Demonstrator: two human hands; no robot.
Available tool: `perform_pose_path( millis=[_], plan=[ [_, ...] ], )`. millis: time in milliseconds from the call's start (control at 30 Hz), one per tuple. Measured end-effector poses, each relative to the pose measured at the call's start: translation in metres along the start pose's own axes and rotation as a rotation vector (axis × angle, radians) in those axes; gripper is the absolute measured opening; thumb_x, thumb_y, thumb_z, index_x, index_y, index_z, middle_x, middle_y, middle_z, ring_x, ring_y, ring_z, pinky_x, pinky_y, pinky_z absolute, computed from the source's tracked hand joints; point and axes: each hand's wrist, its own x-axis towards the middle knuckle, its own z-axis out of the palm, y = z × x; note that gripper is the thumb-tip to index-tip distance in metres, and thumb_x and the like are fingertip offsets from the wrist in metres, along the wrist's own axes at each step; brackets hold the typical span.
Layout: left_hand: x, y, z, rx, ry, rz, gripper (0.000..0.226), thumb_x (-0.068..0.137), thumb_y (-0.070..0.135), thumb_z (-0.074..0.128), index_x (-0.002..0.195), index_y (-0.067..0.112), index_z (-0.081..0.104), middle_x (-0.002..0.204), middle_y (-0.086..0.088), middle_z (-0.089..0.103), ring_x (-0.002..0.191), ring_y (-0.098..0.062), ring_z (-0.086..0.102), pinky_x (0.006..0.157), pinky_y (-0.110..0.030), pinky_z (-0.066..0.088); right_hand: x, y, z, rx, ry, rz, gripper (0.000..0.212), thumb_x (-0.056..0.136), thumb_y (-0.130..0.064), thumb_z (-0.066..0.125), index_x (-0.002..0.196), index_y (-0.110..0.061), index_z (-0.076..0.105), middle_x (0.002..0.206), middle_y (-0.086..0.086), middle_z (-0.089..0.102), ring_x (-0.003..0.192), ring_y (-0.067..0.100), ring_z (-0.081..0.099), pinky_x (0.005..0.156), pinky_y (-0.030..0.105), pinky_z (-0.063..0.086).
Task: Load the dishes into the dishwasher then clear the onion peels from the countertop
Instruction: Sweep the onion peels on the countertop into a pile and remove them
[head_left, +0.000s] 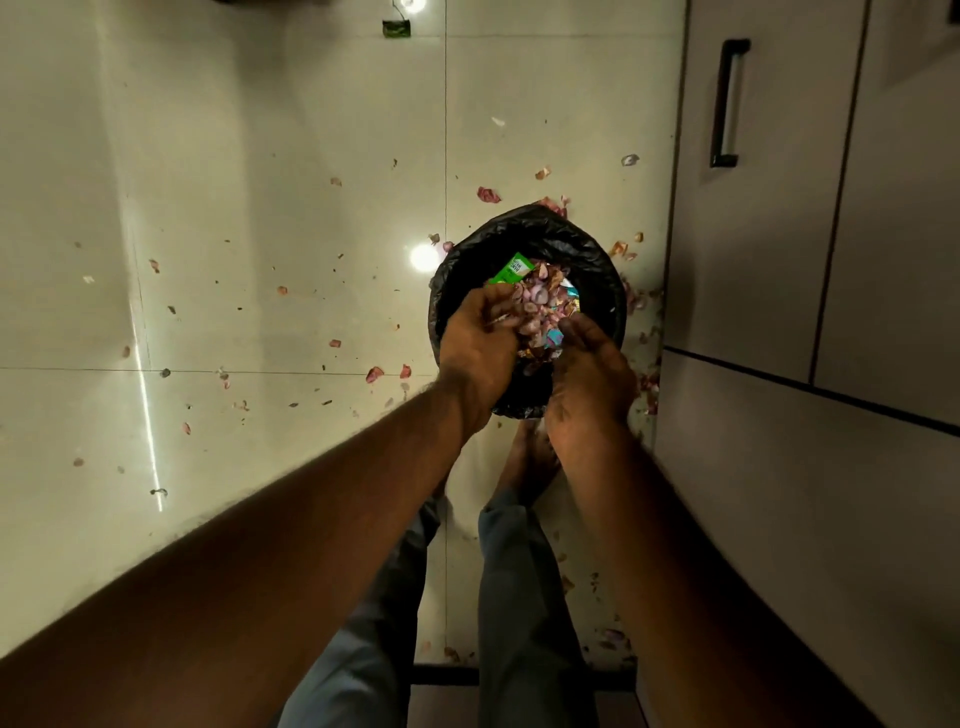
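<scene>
A round bin lined with a black bag stands on the tiled floor beside the cabinets. Inside lie pink onion peels, a green packet and other wrappers. My left hand and my right hand hang side by side over the bin's near half, palms facing each other, fingers loosely cupped. Onion peels show between the two hands; whether the fingers grip any I cannot tell. The near rim of the bin is hidden under my hands.
Many onion peel scraps litter the glossy floor tiles around the bin. Grey cabinet doors with a dark handle rise at the right. My legs and a bare foot stand just behind the bin.
</scene>
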Motion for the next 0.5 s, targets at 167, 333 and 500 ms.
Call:
perform_pose_path(
  millis=[167, 333, 500],
  plan=[
    [-0.03, 0.003, -0.015, 0.059, -0.088, 0.018, 0.028, 0.095, -0.008, 0.065, 0.116, 0.009, 0.073, 0.107, -0.003, 0.079, 0.101, -0.015, 0.075, 0.084, -0.026, 0.062, -0.034, -0.013, -0.009, -0.111, 0.018, -0.062, 0.036, 0.085, 0.008, 0.074, 0.103, -0.022, 0.076, 0.11, 0.005, 0.077, 0.1, 0.022, 0.076, 0.074, 0.031, 0.062],
    [-0.088, 0.028, -0.032, 0.165, -0.116, 0.102, 0.015, 0.094, 0.013, 0.076, 0.109, 0.013, 0.077, 0.105, -0.002, 0.079, 0.101, -0.014, 0.075, 0.087, -0.025, 0.061, -0.091, -0.047, -0.016, -0.126, -0.065, -0.153, 0.032, 0.09, 0.005, 0.068, 0.096, -0.025, 0.077, 0.103, 0.003, 0.079, 0.099, 0.022, 0.076, 0.076, 0.029, 0.061],
    [-0.17, 0.074, -0.047, 0.199, -0.183, 0.15, 0.013, 0.097, 0.018, 0.073, 0.105, 0.008, 0.075, 0.089, -0.009, 0.079, 0.083, -0.024, 0.078, 0.075, -0.034, 0.065, -0.175, -0.098, -0.026, -0.107, -0.035, -0.162, 0.028, 0.088, -0.001, 0.076, 0.092, -0.029, 0.078, 0.107, 0.005, 0.079, 0.092, 0.019, 0.077, 0.067, 0.026, 0.06]
  ],
)
